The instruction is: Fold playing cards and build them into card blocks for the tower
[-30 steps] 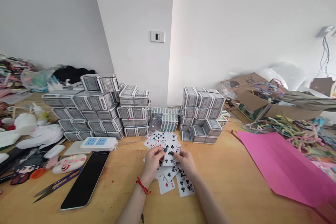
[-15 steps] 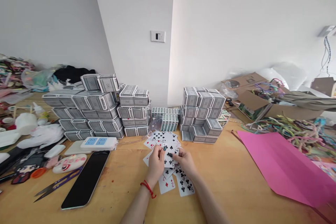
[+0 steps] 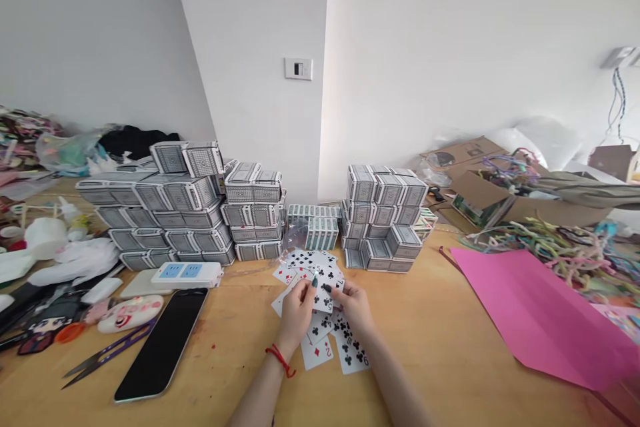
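Between my two hands is a five of clubs playing card, face up and held just above a spread of other cards. My left hand, with a red string on its wrist, pinches the card's left side between thumb and fingers. My right hand is closed with its thumb on the right part of the card; whether more cards sit behind it is hidden. Under and around the hands lie loose cards face up, among them a two of diamonds, a nine of clubs and black-suited cards farther back.
Tall stacks of grey-backed card blocks stand at the left, centre left and right. Green-white boxes sit between them. A phone, thread snips and a power strip lie left; pink paper lies right.
The five of clubs has risen slightly and tilted, its top edge now farther from me. My hands have shifted only a little, and the view has drifted slightly.
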Motion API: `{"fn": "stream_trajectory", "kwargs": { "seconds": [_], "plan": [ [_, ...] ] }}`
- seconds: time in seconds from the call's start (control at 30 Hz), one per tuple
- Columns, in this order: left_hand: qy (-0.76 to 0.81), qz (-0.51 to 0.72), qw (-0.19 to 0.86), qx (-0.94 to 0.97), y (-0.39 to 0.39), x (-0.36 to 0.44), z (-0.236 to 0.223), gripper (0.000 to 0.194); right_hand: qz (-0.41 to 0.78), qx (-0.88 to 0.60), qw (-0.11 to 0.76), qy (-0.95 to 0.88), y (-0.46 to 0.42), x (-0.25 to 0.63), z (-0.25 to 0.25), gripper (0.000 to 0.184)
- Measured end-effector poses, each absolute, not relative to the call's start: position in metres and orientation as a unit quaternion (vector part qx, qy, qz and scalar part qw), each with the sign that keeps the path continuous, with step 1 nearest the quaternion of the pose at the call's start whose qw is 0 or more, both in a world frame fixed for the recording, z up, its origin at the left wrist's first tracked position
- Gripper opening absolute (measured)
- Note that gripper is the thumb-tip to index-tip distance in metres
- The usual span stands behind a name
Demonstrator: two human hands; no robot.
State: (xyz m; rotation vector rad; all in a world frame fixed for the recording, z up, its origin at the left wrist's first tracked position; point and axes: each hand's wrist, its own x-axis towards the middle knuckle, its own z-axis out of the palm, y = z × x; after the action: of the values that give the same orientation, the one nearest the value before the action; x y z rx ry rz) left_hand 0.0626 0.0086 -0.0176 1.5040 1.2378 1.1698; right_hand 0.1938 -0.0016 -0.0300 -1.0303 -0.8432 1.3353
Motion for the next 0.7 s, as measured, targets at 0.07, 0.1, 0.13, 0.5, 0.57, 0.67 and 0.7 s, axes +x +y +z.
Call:
{"fn": "stream_trajectory", "kwargs": {
  "seconds": [0.07,0.1,0.13,0.5,0.57,0.67,0.7],
  "plan": [
    [0.473,0.457,0.459,0.597,0.0074,0.0621,-0.0163,0.026,0.57,-0.441,0.598,-0.352,-0.0006,0.1949,-0.0307,0.032],
    [0.466,0.456,0.47,0.595,0.0069,0.0619,-0.0155,0.026,0.569,-0.44,0.601,-0.348,0.0,0.1954,-0.0313,0.032],
    [0.465,0.457,0.473,0.593,0.0065,0.0618,-0.0146,0.026,0.569,-0.439,0.604,-0.346,0.0007,0.1958,-0.032,0.033],
    [0.496,0.433,0.431,0.617,0.0101,0.0597,-0.0169,0.024,0.579,-0.426,0.599,-0.352,0.0019,0.1969,-0.0341,0.032],
    [0.499,0.432,0.416,0.626,0.0107,0.0591,-0.0176,0.026,0.583,-0.425,0.595,-0.354,0.0018,0.1969,-0.0337,0.032],
    [0.501,0.438,0.384,0.64,0.0109,0.0589,-0.0186,0.028,0.585,-0.424,0.592,-0.356,0.002,0.1972,-0.0333,0.033],
    [0.499,0.442,0.385,0.639,0.0107,0.0589,-0.0187,0.029,0.585,-0.424,0.592,-0.356,0.0021,0.1973,-0.0332,0.033]
  ]
}}
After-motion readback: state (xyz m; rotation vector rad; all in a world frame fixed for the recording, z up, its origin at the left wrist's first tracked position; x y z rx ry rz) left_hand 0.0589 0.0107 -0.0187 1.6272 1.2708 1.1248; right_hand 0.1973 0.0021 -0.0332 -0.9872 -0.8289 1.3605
